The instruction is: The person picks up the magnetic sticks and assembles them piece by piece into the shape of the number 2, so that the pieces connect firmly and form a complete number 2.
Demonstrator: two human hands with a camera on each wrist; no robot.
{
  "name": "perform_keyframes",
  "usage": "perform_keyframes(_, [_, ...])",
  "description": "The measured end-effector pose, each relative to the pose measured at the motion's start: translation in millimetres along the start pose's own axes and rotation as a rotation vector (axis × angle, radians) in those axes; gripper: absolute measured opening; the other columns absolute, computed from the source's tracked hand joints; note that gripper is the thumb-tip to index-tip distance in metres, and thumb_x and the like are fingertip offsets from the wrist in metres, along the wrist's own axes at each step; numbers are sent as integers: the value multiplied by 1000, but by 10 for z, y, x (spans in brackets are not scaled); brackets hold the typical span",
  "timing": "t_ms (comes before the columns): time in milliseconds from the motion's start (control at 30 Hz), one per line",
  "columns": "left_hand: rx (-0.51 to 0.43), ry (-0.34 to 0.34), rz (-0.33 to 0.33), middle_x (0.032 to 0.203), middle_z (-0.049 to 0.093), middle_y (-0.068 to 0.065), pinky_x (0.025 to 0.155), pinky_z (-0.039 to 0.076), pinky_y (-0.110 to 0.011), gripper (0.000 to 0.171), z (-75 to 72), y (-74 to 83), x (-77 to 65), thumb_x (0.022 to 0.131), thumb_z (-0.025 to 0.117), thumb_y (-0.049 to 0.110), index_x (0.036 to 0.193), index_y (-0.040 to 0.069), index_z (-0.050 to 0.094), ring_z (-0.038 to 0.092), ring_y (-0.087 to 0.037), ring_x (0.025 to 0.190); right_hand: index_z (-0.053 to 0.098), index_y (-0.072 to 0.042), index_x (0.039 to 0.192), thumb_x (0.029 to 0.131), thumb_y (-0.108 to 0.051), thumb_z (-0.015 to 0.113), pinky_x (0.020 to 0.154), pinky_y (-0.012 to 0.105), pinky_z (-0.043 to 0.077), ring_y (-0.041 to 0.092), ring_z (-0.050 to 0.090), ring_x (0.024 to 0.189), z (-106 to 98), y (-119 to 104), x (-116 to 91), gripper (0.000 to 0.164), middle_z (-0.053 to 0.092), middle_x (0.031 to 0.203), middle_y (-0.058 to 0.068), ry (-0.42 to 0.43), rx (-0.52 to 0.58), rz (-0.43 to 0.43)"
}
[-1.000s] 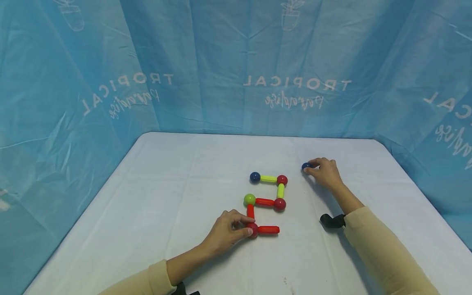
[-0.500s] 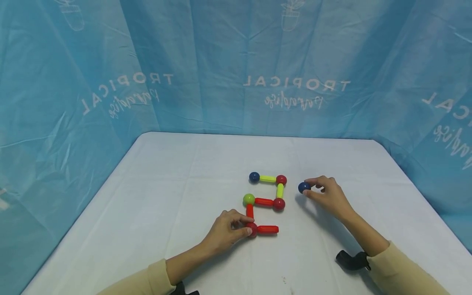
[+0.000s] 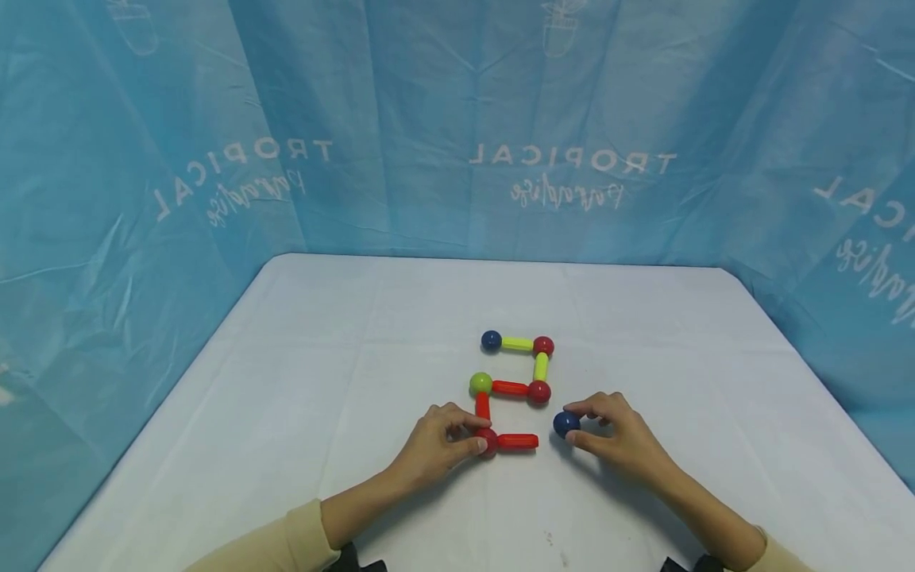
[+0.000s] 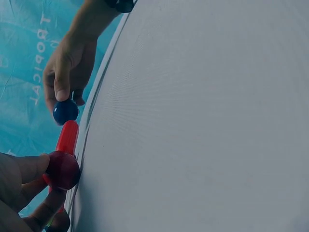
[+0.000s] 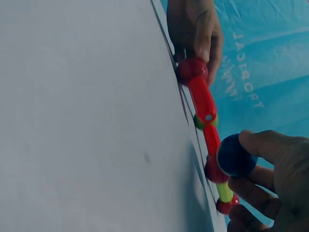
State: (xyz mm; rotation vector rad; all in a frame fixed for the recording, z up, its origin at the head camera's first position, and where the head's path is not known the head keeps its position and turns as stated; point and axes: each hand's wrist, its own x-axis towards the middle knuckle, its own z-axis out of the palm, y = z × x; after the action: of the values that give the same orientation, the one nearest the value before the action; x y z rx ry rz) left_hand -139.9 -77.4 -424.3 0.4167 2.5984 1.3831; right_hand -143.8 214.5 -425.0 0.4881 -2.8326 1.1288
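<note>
My left hand (image 3: 438, 446) pinches the red ball (image 3: 488, 442) at the near left corner of a flat chain of coloured rods and balls. From that ball a red rod (image 3: 518, 442) points right, its far end bare. Between the thumb and fingers of my right hand (image 3: 616, 435) is a blue ball (image 3: 567, 423), just right of that rod's end. The right wrist view shows the held blue ball (image 5: 236, 154) large, the red rod (image 5: 203, 99) beyond it. Further back in the chain are a green ball (image 3: 481, 384), a second red ball (image 3: 539, 392) and yellow-green rods (image 3: 541, 367).
The chain's far end has another blue ball (image 3: 491, 341) and a red ball (image 3: 543, 346). Everything lies on a table with a white cloth (image 3: 343, 349). A blue printed curtain (image 3: 429, 119) hangs behind and along the sides.
My right hand has brought its blue ball toward me and slightly left, from the far right of the table to near the red rod's bare end. My left hand has stayed on the red ball.
</note>
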Motion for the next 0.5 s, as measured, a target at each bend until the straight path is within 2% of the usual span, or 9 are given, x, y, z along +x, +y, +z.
perform_keyframes(200, [-4,8,15,95,63,4,70,40,-23,26,1,5,-3,82,71,18,108,19,72,48,-17,90,69,-23,110,77,-30,77,74,23,44,13,46,93,88,-46,-63,35,63,96,-12,-45,44,12])
perform_keyframes(500, [-2,5,10,95,63,4,70,40,-23,27,7,7,-4,82,72,18,108,18,72,48,-17,91,68,-26,110,76,-31,77,75,22,43,13,44,92,162,-78,-72,36,62,97,-14,-83,49,47])
